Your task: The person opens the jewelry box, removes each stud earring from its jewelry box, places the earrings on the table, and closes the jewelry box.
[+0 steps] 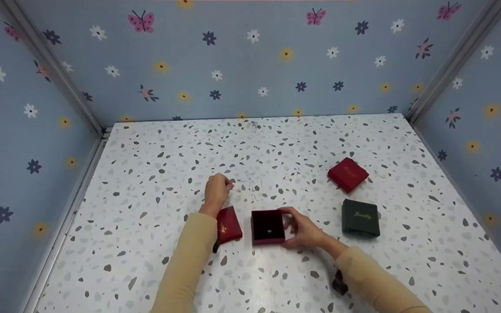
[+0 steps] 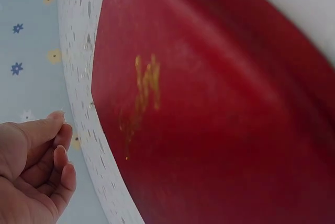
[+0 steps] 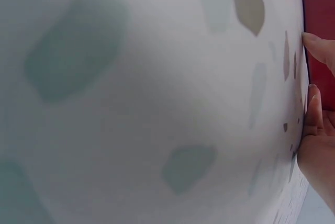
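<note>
My right hand point(image 1: 305, 229) holds an open dark red jewelry box point(image 1: 268, 241) by its right side, thumb at the near corner and fingers at the far one. A small shiny piece point(image 1: 269, 231) sits in the box's black lining. Thumb and forefinger of my left hand point(image 1: 218, 190) pinch a tiny, thin, pale thing point(image 2: 63, 113), too small to make out. Beside that hand, several fine pieces of jewelry point(image 1: 252, 184) lie scattered on the table. Under my left wrist is a red lid point(image 1: 229, 225) with gold lettering, large in the left wrist view.
To the right stand a red box point(image 1: 348, 174) and, closer to me, a dark green box point(image 1: 360, 218), both closed with gold lettering. Patterned blue panels point(image 1: 250, 56) border the speckled white table point(image 1: 146, 261) at the back and sides.
</note>
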Available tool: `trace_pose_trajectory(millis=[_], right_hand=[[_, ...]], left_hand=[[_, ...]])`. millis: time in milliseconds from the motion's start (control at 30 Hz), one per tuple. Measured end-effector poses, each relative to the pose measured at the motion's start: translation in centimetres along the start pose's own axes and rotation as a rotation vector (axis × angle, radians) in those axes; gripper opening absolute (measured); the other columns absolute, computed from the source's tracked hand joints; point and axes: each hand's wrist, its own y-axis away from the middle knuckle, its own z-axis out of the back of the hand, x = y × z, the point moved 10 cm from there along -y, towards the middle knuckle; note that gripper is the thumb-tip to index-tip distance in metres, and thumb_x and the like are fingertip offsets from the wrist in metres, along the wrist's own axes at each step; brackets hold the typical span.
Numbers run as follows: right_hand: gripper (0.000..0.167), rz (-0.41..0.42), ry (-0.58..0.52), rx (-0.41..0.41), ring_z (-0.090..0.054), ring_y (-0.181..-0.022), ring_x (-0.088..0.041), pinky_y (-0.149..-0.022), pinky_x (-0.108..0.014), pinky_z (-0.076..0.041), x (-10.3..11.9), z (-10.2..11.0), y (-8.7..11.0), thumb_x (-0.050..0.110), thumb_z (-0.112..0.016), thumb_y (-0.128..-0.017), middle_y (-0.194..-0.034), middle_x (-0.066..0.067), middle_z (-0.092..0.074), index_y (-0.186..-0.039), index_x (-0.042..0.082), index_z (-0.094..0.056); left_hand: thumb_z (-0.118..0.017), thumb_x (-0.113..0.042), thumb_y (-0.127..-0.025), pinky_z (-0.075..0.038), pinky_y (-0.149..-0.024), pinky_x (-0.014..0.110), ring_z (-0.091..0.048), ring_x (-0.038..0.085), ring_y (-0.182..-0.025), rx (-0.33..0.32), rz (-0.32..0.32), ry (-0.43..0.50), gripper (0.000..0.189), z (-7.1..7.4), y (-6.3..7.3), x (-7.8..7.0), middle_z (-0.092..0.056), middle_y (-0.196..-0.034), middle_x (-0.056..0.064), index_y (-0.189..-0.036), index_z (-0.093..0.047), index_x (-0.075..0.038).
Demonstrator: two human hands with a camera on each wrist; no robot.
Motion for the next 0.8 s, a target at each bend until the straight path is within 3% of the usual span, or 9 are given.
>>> trace_pose_trajectory(millis=[267,567,800], right_hand=[[0.083,-0.006,-0.001,0.004,-0.052,-0.077,-0.037,-0.066,-0.042,-0.045,0.0,0.0,-0.1,-0.007,-0.076,-0.058,-0.091,-0.018,-0.056,-0.129,-0.003,-0.032],[0.084,-0.026,-0.001,0.009,-0.051,-0.077,-0.039,-0.065,-0.036,-0.044,-0.2,0.0,-0.1,-0.005,-0.077,-0.058,-0.092,-0.017,-0.056,-0.129,-0.001,-0.033],[0.086,-0.017,0.022,-0.007,-0.053,-0.076,-0.028,-0.064,-0.03,-0.044,-2.1,-0.1,-0.3,-0.001,-0.08,-0.057,-0.095,-0.01,-0.056,-0.13,0.006,-0.034]], left_hand=[[-0.06,-0.006,-0.082,-0.047,-0.065,0.033,-0.058,0.02,-0.068,-0.002,0.099,-0.021,0.011,0.1,-1.2,1.8,-0.064,-0.077,0.011,-0.078,-0.068,0.001],[-0.061,-0.006,-0.08,-0.047,-0.067,0.035,-0.059,0.024,-0.072,-0.029,0.144,0.037,0.011,-0.2,-1.7,2.9,-0.064,-0.078,0.014,-0.077,-0.067,0.002],[-0.061,-0.004,-0.079,-0.048,-0.066,0.033,-0.059,0.023,-0.072,-0.019,0.194,0.071,0.009,-0.6,-2.0,3.5,-0.064,-0.078,0.013,-0.077,-0.067,0.002]])
